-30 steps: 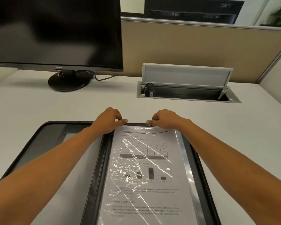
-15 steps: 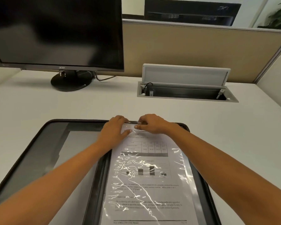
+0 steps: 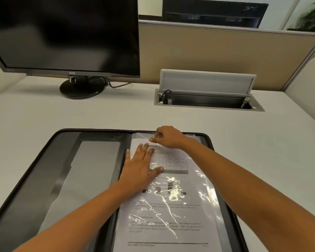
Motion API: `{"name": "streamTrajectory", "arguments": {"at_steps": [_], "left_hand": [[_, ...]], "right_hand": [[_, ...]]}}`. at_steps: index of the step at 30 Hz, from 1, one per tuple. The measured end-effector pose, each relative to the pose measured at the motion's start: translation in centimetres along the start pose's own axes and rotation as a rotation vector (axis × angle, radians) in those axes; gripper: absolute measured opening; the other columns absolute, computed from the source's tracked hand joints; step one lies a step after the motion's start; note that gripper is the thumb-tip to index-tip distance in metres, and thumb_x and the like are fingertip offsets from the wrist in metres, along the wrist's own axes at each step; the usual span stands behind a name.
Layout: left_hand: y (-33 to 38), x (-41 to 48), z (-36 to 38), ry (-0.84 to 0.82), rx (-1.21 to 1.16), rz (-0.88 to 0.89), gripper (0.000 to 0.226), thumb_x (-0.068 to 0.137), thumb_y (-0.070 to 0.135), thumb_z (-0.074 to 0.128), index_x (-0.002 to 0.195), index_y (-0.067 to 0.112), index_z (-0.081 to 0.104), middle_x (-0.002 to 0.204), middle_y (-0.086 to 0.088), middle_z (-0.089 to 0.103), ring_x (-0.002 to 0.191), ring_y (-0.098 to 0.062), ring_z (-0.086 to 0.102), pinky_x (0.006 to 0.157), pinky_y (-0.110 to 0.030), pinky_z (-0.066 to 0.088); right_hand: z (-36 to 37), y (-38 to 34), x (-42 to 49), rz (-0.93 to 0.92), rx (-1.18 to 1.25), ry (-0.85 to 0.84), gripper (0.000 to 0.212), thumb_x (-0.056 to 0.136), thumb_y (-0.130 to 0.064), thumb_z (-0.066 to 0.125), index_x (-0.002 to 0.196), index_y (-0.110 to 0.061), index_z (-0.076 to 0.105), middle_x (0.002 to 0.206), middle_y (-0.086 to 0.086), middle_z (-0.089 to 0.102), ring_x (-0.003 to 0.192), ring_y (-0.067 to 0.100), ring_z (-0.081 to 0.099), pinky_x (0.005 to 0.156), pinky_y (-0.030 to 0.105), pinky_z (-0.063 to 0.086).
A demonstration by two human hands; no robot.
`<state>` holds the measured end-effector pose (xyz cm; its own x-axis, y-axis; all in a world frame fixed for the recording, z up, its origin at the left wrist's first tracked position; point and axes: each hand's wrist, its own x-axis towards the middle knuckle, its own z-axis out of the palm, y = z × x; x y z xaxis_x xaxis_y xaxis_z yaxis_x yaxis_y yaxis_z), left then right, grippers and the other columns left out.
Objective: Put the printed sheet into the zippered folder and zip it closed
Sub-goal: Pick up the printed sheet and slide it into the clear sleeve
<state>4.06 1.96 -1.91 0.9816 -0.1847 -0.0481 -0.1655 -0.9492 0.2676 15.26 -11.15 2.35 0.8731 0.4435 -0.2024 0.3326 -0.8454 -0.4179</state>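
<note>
A black zippered folder (image 3: 44, 170) lies open flat on the desk in front of me. The printed sheet (image 3: 171, 215), with a table, a bar chart and text, lies on the folder's right half under a shiny clear plastic sleeve (image 3: 204, 188). My left hand (image 3: 142, 166) rests flat, fingers spread, on the sheet's upper left part. My right hand (image 3: 166, 136) pinches the sleeve's top edge at the folder's far rim. The folder's near edge is out of view.
A black monitor (image 3: 65, 33) on a round stand stands at the back left. An open cable box (image 3: 207, 100) with a raised lid is set into the white desk (image 3: 262, 151) behind the folder. A beige partition (image 3: 207, 51) closes the back.
My left hand has let go of the sleeve's top edge and slid down to lie flat on the sheet. My right hand stays pinching the top edge, shifted slightly left.
</note>
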Motion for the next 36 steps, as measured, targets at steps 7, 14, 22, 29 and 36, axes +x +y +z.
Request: {"name": "streamTrajectory", "arguments": {"at_steps": [7, 14, 22, 29, 36], "left_hand": [[0.5, 0.2, 0.3, -0.001, 0.019, -0.016, 0.091, 0.072, 0.074, 0.005, 0.146, 0.022, 0.006, 0.157, -0.001, -0.001, 0.144, -0.016, -0.006, 0.114, -0.047, -0.007], [0.6, 0.3, 0.5, 0.016, 0.019, -0.022, 0.078, 0.085, 0.067, 0.021, 0.147, 0.021, 0.007, 0.157, -0.002, -0.001, 0.144, -0.017, -0.005, 0.114, -0.048, -0.006], [0.6, 0.4, 0.8, 0.034, 0.022, -0.020, 0.086, 0.077, 0.072, 0.009, 0.146, 0.021, 0.006, 0.157, -0.001, 0.001, 0.144, -0.017, -0.005, 0.114, -0.048, -0.007], [0.5, 0.1, 0.6, 0.085, -0.044, -0.015, 0.070, 0.088, 0.061, 0.029, 0.144, 0.022, 0.015, 0.157, -0.001, 0.007, 0.144, -0.017, -0.002, 0.114, -0.045, -0.007], [0.5, -4.4, 1.0, 0.099, -0.073, -0.017, 0.068, 0.089, 0.057, 0.033, 0.144, 0.021, 0.016, 0.157, -0.001, 0.004, 0.144, -0.016, -0.003, 0.115, -0.044, -0.005]], "right_hand": [[-0.1, -0.3, -0.4, -0.007, 0.030, -0.029, 0.046, 0.087, -0.047, 0.051, 0.105, -0.006, 0.055, 0.109, 0.015, 0.061, 0.086, 0.019, 0.048, 0.073, 0.029, 0.036], [0.0, -0.8, -0.7, -0.022, 0.021, -0.033, 0.038, 0.088, -0.043, 0.051, 0.099, -0.006, 0.054, 0.106, 0.016, 0.061, 0.083, 0.020, 0.046, 0.071, 0.029, 0.034], [0.0, -0.8, -0.5, -0.013, -0.068, -0.019, 0.044, 0.088, -0.046, 0.050, 0.108, -0.006, 0.054, 0.111, 0.014, 0.061, 0.085, 0.018, 0.045, 0.073, 0.029, 0.034], [0.7, -0.7, -2.0, -0.038, -0.145, 0.208, 0.048, 0.088, -0.041, 0.051, 0.128, -0.016, 0.041, 0.133, 0.008, 0.050, 0.123, 0.027, 0.043, 0.102, 0.045, 0.031], [3.9, -0.3, -8.6, -0.097, -0.190, 0.398, 0.047, 0.092, -0.036, 0.045, 0.135, -0.020, 0.036, 0.150, 0.003, 0.026, 0.142, 0.020, 0.014, 0.114, 0.051, 0.005]]}}
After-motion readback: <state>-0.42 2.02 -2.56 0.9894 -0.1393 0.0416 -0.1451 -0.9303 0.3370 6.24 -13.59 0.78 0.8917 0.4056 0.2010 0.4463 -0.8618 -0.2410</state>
